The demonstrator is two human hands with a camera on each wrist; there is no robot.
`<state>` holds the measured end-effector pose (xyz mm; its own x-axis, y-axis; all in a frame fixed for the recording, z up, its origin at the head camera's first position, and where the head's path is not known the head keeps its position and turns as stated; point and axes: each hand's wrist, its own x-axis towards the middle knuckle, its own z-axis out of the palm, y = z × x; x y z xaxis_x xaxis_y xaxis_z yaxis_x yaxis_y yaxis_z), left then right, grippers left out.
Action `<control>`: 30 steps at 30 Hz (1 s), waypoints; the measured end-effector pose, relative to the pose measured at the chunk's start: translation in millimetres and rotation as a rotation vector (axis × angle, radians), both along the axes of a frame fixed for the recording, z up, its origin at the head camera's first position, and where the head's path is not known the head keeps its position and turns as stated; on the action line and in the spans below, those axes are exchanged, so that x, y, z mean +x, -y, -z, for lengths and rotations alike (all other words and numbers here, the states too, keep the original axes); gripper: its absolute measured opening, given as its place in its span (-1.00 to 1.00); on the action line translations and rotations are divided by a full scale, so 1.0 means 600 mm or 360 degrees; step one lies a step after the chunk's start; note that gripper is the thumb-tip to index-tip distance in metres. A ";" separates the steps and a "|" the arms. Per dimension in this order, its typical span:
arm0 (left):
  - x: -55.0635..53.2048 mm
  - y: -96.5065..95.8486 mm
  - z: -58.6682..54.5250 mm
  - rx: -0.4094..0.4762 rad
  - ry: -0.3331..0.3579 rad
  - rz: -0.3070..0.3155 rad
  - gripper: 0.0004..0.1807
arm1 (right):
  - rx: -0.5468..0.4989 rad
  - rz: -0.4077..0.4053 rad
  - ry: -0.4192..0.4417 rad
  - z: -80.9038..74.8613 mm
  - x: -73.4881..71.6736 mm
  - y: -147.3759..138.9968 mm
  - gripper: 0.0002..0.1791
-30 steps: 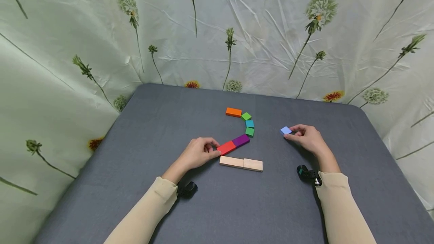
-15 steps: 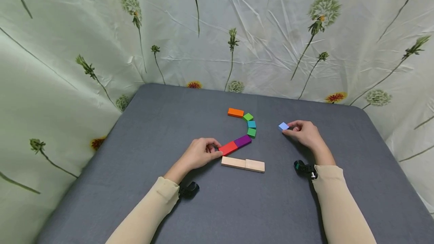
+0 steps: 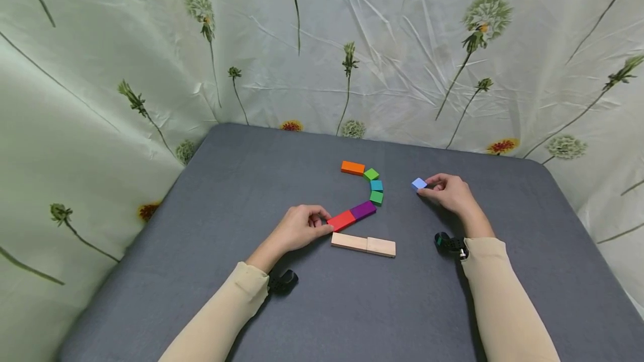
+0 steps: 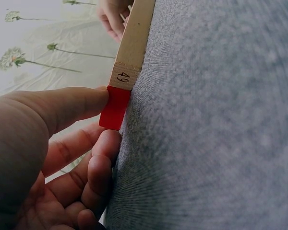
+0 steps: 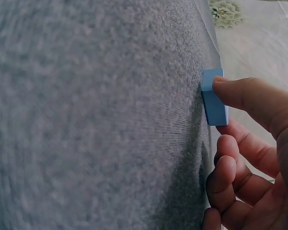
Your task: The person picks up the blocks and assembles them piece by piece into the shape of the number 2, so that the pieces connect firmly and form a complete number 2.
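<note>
My left hand (image 3: 300, 228) pinches the end of a red block (image 3: 341, 220) between thumb and fingers; the left wrist view shows the thumb on one side of the red block (image 4: 115, 108). A purple block (image 3: 363, 210) adjoins the red one. Over on the right, my right hand (image 3: 453, 194) pinches a light blue block (image 3: 418, 184) close to the cloth; in the right wrist view thumb and index finger hold the blue block (image 5: 214, 98). A green block (image 3: 376, 198), a teal block (image 3: 376, 185), a light green block (image 3: 371, 174) and an orange block (image 3: 353, 167) curve upward from the purple one.
Two plain wooden blocks (image 3: 363, 244) lie end to end just in front of the red and purple pair. Grey cloth (image 3: 322, 306) covers the table. A flower-printed curtain (image 3: 282, 43) hangs behind it and at the sides.
My right hand has moved the light blue block a little away from me and to the left, toward the curved row. My left hand stays on the red block. The head view has shifted slightly.
</note>
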<state>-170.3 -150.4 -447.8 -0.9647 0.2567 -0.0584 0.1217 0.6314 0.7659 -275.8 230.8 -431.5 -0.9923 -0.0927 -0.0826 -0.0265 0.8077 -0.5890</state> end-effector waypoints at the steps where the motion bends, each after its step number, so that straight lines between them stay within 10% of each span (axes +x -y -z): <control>1: 0.000 0.000 0.000 0.0000 0.0000 -0.0001 -0.82 | 0.0004 0.0003 0.0001 0.000 -0.001 0.000 -0.48; 30: -0.002 -0.001 0.005 -0.0018 -0.0017 -0.0009 -0.82 | 0.0025 -0.0085 -0.0129 -0.020 -0.032 0.048 -0.56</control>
<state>-171.8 -150.0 -450.9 -0.9667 0.2508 -0.0508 0.1264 0.6407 0.7573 -294.8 202.0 -419.6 -0.9895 -0.1448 -0.0039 -0.1167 0.8130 -0.5705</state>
